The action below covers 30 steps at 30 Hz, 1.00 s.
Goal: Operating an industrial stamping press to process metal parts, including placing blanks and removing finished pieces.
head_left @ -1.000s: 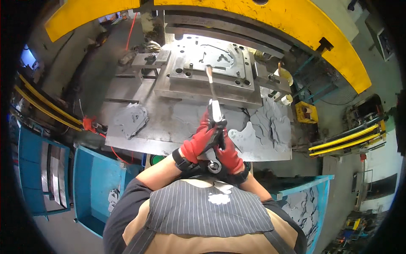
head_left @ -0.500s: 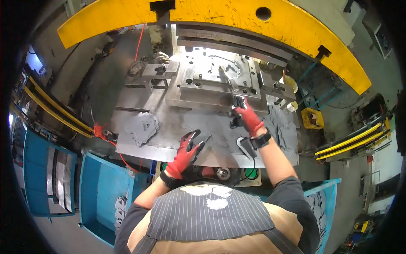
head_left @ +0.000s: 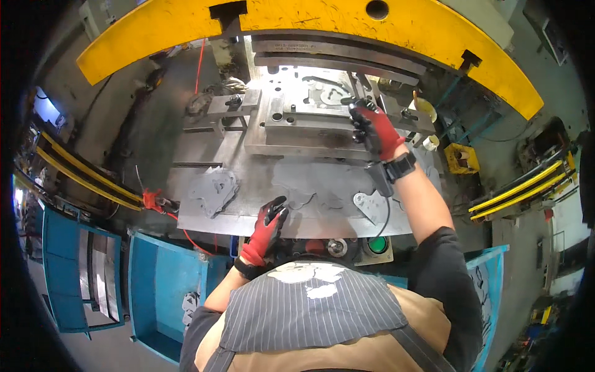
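My right hand (head_left: 377, 131), in a red and black glove, is raised at the right front of the steel die (head_left: 310, 127). Its fingers are closed around a slim metal tool (head_left: 362, 84), whose far end is hard to make out against the die. A flat cut-out metal part lies on the bright die face. My left hand (head_left: 268, 224), gloved alike, hovers over the near table edge with fingers apart and nothing in them. Just beyond it, thin grey sheet pieces (head_left: 297, 197) lie on the table. A small flat plate (head_left: 370, 206) rests below my right wrist.
A stack of grey cut parts (head_left: 212, 189) sits on the table's left. The yellow press beam (head_left: 310, 17) spans the far side. Blue bins (head_left: 167, 276) stand at the near left and right. A green button (head_left: 377, 243) is at the near edge; a cable hangs by my right wrist.
My right hand has moved up and right with the tool, uncovering more of the small plate. The left hand has drawn slightly nearer me, its fingers closer together. The view has shifted a little.
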Each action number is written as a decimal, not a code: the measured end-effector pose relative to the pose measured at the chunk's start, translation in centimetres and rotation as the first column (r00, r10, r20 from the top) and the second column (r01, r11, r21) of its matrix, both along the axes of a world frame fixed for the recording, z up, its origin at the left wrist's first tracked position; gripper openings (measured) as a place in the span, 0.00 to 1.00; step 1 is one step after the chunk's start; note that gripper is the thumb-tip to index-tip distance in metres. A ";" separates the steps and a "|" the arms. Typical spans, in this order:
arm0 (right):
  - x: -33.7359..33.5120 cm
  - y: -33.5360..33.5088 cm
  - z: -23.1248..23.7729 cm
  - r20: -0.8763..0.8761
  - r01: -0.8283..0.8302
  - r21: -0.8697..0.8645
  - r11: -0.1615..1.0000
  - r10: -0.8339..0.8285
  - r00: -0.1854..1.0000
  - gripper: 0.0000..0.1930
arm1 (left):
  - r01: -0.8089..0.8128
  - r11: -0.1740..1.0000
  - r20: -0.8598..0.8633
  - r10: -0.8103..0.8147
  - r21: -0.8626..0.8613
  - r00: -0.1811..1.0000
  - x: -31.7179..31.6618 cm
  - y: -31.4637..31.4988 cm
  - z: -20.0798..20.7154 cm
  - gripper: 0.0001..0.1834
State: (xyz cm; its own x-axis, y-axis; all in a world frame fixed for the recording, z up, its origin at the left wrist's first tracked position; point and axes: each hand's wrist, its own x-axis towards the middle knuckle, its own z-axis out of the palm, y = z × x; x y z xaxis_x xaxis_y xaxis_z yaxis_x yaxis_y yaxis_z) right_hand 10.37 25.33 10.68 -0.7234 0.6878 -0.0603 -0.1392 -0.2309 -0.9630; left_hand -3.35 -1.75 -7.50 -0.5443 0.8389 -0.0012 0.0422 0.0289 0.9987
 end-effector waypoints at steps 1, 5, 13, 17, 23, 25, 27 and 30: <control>0.4 -0.1 -0.3 -0.005 -0.007 0.000 1.000 0.007 1.000 0.08 | 0.031 0.998 0.014 -0.032 0.052 0.999 0.1 0.3 0.1 0.19; 1.9 -3.8 -2.9 0.126 -0.092 0.044 0.995 0.086 0.988 0.10 | 0.036 0.997 -0.075 -0.031 0.068 0.997 0.3 0.5 1.3 0.20; 0.3 -12.0 -10.5 0.210 -0.375 0.080 0.923 0.352 0.912 0.15 | -0.309 0.944 -0.441 0.327 0.113 0.836 -3.8 -4.6 -5.4 0.19; -3.8 -16.0 -10.8 0.301 -0.554 0.002 0.833 0.527 0.794 0.16 | -0.529 0.832 -0.334 0.552 0.166 0.764 -5.1 -7.3 -3.2 0.24; -11.3 -17.2 -16.3 0.450 -0.685 0.032 0.728 0.601 0.661 0.17 | -0.691 0.721 -0.709 0.514 0.051 0.484 -8.4 -10.3 -3.2 0.34; -13.3 -14.9 -22.1 0.359 -0.779 0.086 0.621 0.710 0.606 0.17 | -0.654 0.757 -0.803 0.391 0.003 0.449 -10.3 -9.6 -4.0 0.34; -13.8 -15.4 -22.4 0.368 -0.780 0.031 0.625 0.718 0.590 0.17 | -0.621 0.780 -0.904 0.209 -0.076 0.373 -12.2 -9.6 -5.0 0.35; -13.6 -16.7 -19.6 0.314 -0.769 0.149 0.621 0.708 0.633 0.16 | -0.601 0.767 -0.871 0.120 -0.223 0.477 -14.3 -9.5 -7.4 0.35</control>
